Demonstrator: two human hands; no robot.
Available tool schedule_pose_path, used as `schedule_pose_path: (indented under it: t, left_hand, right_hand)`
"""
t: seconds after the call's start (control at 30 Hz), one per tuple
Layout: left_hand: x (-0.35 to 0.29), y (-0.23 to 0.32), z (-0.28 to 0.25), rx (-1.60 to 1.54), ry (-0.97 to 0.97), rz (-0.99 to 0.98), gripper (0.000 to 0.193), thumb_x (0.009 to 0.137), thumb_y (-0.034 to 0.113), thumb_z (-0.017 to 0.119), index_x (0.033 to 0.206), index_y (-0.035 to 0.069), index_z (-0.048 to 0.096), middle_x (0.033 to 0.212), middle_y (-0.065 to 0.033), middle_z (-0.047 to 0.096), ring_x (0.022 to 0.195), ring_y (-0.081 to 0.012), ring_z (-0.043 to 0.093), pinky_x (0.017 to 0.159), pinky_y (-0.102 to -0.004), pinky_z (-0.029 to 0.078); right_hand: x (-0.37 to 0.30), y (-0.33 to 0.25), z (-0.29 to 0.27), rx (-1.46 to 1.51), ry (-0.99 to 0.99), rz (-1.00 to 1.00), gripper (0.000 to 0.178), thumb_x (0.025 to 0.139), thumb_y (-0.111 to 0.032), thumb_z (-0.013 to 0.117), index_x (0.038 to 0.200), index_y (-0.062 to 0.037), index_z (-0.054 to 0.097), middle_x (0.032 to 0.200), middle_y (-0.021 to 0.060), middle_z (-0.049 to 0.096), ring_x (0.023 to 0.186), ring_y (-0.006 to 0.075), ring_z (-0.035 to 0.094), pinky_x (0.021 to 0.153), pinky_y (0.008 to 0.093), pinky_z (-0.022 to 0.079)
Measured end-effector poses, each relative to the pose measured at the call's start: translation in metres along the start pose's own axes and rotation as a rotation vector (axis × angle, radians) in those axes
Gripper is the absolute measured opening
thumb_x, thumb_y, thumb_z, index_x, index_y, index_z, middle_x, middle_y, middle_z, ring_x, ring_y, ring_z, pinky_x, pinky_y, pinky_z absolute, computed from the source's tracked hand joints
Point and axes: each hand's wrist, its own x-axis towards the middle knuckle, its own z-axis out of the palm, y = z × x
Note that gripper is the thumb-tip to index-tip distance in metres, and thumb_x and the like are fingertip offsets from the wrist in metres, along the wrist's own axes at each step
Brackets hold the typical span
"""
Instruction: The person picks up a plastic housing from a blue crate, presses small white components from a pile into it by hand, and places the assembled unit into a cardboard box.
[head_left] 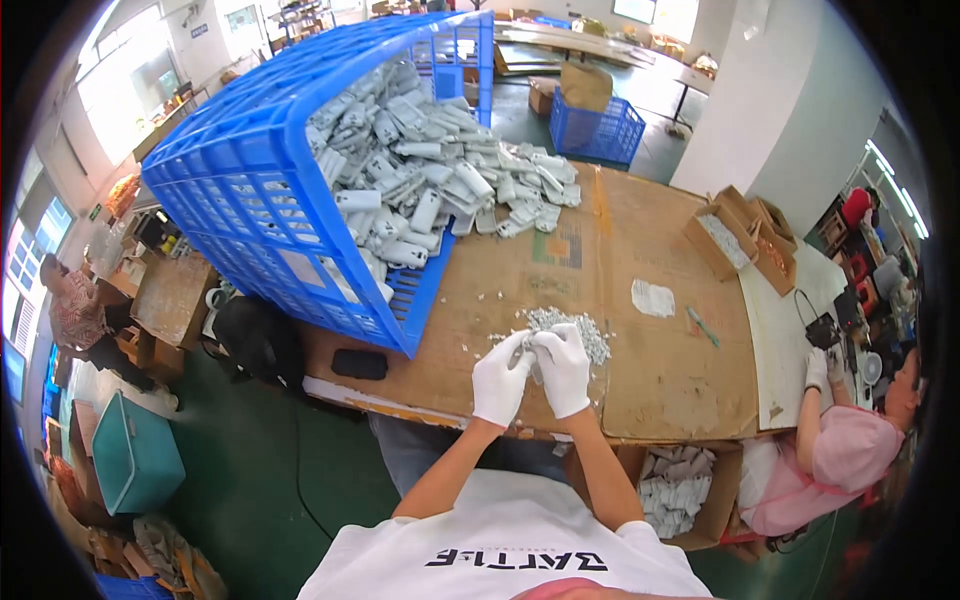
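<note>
My left hand (502, 384) and my right hand (562, 370), both in white gloves, meet over the near part of the table. Their fingers are closed together on something small that they mostly hide; its kind cannot be made out. Just beyond and beside the fingers lies a heap of small grey-white plastic bits (597, 347). A large blue plastic crate (225, 150) lies on its side at the left. Out of its open side spills a big pile of white plastic casings (425, 208) onto the cardboard tabletop (665, 385).
A dark flat case (359, 364) rests by the table's left edge. On the right are a white slip (653, 298), a green-handled tool (703, 327) and small cardboard boxes (722, 246). Below stands a carton of white parts (675, 500). A pink-clad co-worker (835, 450) sits at the right.
</note>
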Motion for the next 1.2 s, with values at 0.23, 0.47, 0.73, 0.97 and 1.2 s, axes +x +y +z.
schedule_pose_path:
  t: [0.23, 0.47, 0.73, 0.97, 1.2]
  left_hand:
    - [0.01, -0.009, 0.002, 0.029, -0.004, 0.099, 0.03, 0.087, 0.007, 0.066, 0.116, 0.004, 0.068, 0.106, -0.0169, 0.071, 0.097, -0.0256, 0.071, 0.084, -0.0347, 0.054]
    - [0.008, -0.011, 0.01, 0.283, 0.056, 0.21, 0.03, 0.087, 0.005, 0.063, 0.117, 0.007, 0.067, 0.105, -0.0152, 0.07, 0.095, -0.0318, 0.069, 0.081, -0.0381, 0.055]
    - [0.0, -0.01, 0.005, 0.451, 0.063, 0.33, 0.035, 0.091, 0.005, 0.057, 0.125, 0.009, 0.062, 0.11, -0.0119, 0.069, 0.089, -0.0324, 0.069, 0.073, -0.0405, 0.056]
    - [0.004, -0.002, 0.012, 0.333, 0.158, 0.315, 0.03, 0.089, 0.001, 0.059, 0.117, 0.009, 0.067, 0.105, -0.0135, 0.07, 0.093, -0.0304, 0.07, 0.077, -0.0372, 0.056]
    - [-0.004, -0.003, 0.019, 0.24, 0.088, 0.336, 0.029, 0.089, -0.001, 0.06, 0.115, 0.009, 0.067, 0.107, -0.0129, 0.07, 0.093, -0.0299, 0.07, 0.078, -0.0358, 0.057]
  right_hand:
    - [0.013, 0.013, -0.008, 0.523, -0.256, 0.529, 0.022, 0.085, -0.006, 0.067, 0.106, -0.003, 0.064, 0.093, 0.0129, 0.065, 0.083, 0.0293, 0.065, 0.078, 0.0351, 0.052]
    - [0.024, 0.021, -0.017, 0.094, -0.447, 0.13, 0.017, 0.09, -0.013, 0.064, 0.103, -0.0023, 0.065, 0.092, 0.0199, 0.068, 0.087, 0.0375, 0.067, 0.075, 0.0418, 0.053]
    - [0.048, 0.022, -0.02, 0.172, -0.779, 0.103, 0.018, 0.093, -0.014, 0.063, 0.108, -0.0052, 0.059, 0.091, 0.0199, 0.069, 0.088, 0.0382, 0.068, 0.078, 0.0426, 0.052]
    - [0.005, 0.027, 0.002, 0.667, -0.369, 0.562, 0.018, 0.089, -0.009, 0.068, 0.103, 0.0004, 0.059, 0.09, 0.0094, 0.067, 0.081, 0.0103, 0.062, 0.074, 0.0288, 0.051]
    - [0.019, 0.021, -0.033, 0.298, -0.499, 0.347, 0.017, 0.09, -0.01, 0.065, 0.103, 0.0015, 0.067, 0.083, 0.0092, 0.068, 0.076, 0.0122, 0.061, 0.071, 0.0278, 0.05]
